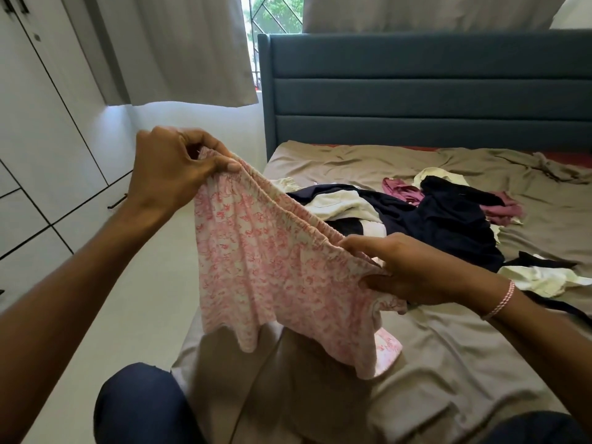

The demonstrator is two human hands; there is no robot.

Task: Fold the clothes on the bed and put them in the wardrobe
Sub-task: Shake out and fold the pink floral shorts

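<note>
A pair of pink-and-white patterned shorts [272,270] hangs in the air over the near left corner of the bed [448,347]. My left hand [174,174] pinches one end of the elastic waistband, up and to the left. My right hand [413,270] grips the other end, lower and to the right. The legs of the shorts dangle loose. Behind them a heap of clothes [432,216] lies on the taupe sheet: dark navy, cream and maroon pieces. The white wardrobe [41,129] stands along the left wall, doors closed.
A blue padded headboard [416,91] rises at the far end of the bed. Grey curtains [179,49] hang over the window. White floor [134,283] runs between bed and wardrobe. My knees in dark trousers [141,408] are at the bottom.
</note>
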